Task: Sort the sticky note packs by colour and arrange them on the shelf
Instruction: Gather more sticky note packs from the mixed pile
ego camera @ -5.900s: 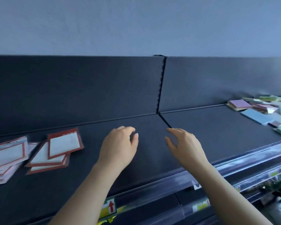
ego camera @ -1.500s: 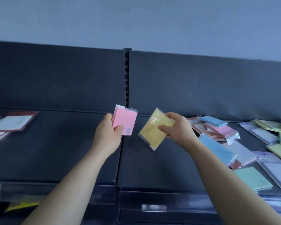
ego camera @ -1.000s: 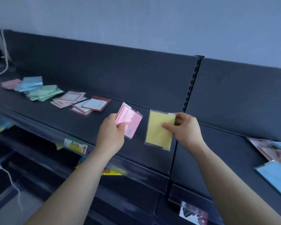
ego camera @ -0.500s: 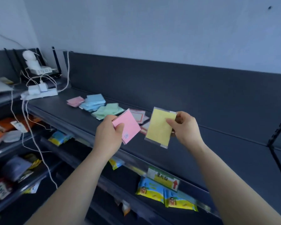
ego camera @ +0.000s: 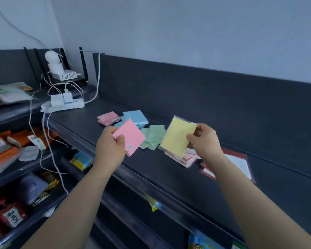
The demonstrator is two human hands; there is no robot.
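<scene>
Over the dark shelf (ego camera: 169,174), our left grip (ego camera: 110,148) pinches a pink pack (ego camera: 131,136) and our right grip (ego camera: 205,141) pinches a yellow pack (ego camera: 177,137), above a pink pile (ego camera: 107,118), blue pile (ego camera: 135,117) and green pile (ego camera: 154,136).

No text can be read. Pink pack (ego camera: 131,134): small white sticker (ego camera: 130,146), print too tiny. Red packet (ego camera: 0,213) lower left: white label (ego camera: 12,217), bold black characters, too blurred.

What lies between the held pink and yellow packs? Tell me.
Head view: green packs, lying on the shelf, show in the gap between the pink pack and the yellow pack.
</scene>
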